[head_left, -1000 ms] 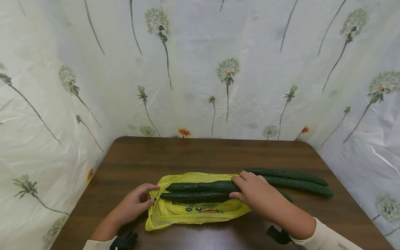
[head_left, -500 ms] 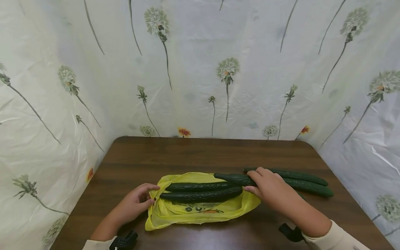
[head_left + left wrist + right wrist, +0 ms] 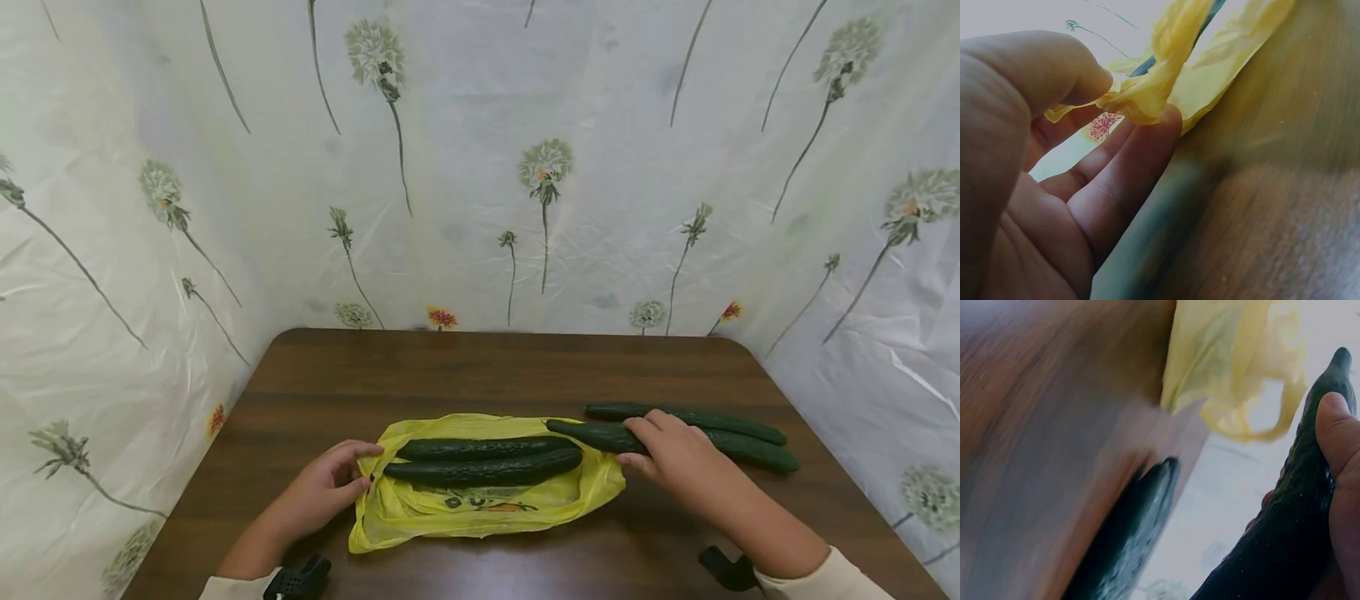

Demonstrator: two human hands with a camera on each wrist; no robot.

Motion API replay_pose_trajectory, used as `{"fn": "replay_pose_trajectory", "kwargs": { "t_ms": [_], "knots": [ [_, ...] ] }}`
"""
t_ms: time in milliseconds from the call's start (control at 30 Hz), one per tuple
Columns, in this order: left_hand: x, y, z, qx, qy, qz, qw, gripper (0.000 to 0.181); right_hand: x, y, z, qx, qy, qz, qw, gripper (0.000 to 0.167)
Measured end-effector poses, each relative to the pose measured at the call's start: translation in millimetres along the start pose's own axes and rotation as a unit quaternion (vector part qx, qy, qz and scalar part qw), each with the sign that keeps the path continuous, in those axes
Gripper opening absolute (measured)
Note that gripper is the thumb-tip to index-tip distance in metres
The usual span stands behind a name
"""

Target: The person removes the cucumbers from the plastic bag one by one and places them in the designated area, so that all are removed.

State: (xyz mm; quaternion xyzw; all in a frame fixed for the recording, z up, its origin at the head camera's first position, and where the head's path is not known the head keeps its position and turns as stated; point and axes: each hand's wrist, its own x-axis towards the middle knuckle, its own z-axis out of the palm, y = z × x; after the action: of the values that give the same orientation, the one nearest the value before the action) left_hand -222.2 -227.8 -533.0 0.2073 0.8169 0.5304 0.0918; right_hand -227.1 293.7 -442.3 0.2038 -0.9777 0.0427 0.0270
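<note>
A yellow plastic bag (image 3: 420, 525) lies spread on the table, and two long green cucumbers (image 3: 480, 450) rest side by side within its edges. At the bag's left end my left hand (image 3: 326, 487) pinches the gathered plastic between thumb and fingers; the left wrist view shows this bunched yellow film (image 3: 1141, 100) up close. My right hand (image 3: 678, 454) grips another cucumber (image 3: 588, 432), whose tapered tip points left over the bag's right end. In the right wrist view the thumb lies along that cucumber (image 3: 1272, 544). My palm hides part of it.
Two more cucumbers (image 3: 757, 450) lie close together on the brown wooden table (image 3: 450, 375), behind and right of my right hand. A flower-printed sheet (image 3: 465, 167) stands around the table's back and sides.
My right hand has drawn its cucumber rightward, away from the two in the bag, whose right ends now show. The bag's right edge has spread outward. My left hand stays in place.
</note>
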Motion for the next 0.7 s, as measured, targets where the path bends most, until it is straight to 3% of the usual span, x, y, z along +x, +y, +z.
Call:
{"fn": "replay_pose_trajectory", "kwargs": {
  "t_ms": [300,500,700],
  "knots": [
    [-2.8,-3.5,0.9,0.003,0.000,0.007,1.0000,0.039,-10.9,28,9,0.009,0.012,0.020,0.9997,0.049],
    [-3.2,-5.2,0.6,0.011,0.005,-0.006,0.9999,0.039,-16.2,43,15,0.027,0.000,0.030,0.9992,0.050],
    [-0.4,-2.9,-0.7,0.006,-0.001,-0.004,1.0000,0.039,-23.4,55,21,0.000,-0.002,0.029,0.9996,0.052]
  ]
}}
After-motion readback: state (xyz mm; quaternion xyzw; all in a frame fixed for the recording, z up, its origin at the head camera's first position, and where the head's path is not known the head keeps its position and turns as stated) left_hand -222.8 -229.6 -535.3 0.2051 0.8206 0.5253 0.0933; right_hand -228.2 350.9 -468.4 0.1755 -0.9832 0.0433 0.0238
